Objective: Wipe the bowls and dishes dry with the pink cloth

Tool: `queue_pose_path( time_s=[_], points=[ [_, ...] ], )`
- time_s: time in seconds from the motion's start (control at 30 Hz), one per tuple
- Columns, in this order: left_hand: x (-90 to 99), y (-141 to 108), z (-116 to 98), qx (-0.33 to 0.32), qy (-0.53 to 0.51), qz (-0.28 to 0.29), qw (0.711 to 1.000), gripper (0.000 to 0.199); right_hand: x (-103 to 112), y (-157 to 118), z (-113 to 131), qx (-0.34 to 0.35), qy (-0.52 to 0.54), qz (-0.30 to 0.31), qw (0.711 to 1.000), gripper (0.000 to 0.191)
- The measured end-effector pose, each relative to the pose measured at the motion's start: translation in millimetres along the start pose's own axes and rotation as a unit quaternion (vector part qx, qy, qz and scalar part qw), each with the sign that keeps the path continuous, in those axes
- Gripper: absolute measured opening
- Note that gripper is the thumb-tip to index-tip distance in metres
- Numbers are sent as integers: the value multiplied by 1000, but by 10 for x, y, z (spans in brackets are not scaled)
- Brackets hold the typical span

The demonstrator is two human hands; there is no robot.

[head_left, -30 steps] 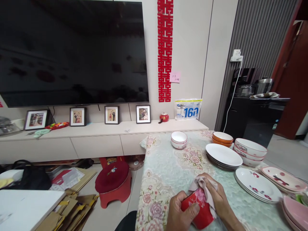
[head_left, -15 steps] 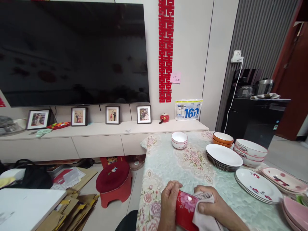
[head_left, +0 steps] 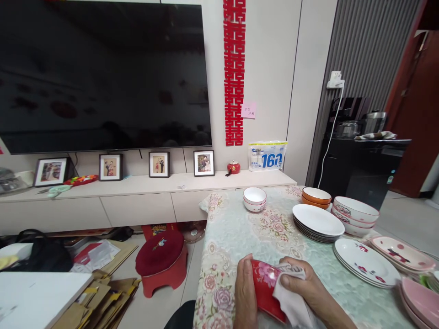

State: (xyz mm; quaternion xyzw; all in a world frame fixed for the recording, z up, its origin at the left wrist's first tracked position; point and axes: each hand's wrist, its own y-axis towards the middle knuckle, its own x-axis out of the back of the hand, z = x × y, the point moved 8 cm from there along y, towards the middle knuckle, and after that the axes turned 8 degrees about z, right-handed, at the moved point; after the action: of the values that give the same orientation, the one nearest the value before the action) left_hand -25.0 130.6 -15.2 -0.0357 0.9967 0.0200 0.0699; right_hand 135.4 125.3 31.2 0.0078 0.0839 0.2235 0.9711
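My left hand (head_left: 245, 290) is closed around the left side of a shiny red bowl (head_left: 265, 292) with pink flowers. The bowl is tipped on its side, low over the near part of the table, and its inside is turned away from view. A pale grey cloth (head_left: 291, 297) is gripped by my right hand (head_left: 308, 283), whose thumb presses it against the bowl's right side. Part of the cloth hangs down below that hand.
A flowered tablecloth (head_left: 222, 256) covers the table. Beyond my hands stand two small white bowls (head_left: 254, 196). To the right are orange bowls (head_left: 316, 196), stacked white plates (head_left: 317, 219), large bowls (head_left: 356, 210), flowered plates (head_left: 366, 265) and pink dishes (head_left: 420, 297). A red stool (head_left: 161, 260) stands left.
The red bowl has been raised slightly and turned in my hands. My left fingers have straightened along its side. The cloth in my right hand has shifted a little up and to the right.
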Motion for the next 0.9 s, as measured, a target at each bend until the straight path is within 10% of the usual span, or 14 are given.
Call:
queue_pose_path(
  time_s=[0.33, 0.7, 0.9],
  points=[
    [-205, -85, 58, 61, 76, 61, 993, 82, 215, 34, 47, 72, -109, -176, 976, 43],
    [-178, -94, -122, 48, -75, 93, 992, 84, -320, 49, 122, 44, -171, 71, 982, 47],
    [-205, -106, -79, 73, -86, 91, 989, 81, -409, 47, 2, -24, -78, 98, 992, 33]
  ],
)
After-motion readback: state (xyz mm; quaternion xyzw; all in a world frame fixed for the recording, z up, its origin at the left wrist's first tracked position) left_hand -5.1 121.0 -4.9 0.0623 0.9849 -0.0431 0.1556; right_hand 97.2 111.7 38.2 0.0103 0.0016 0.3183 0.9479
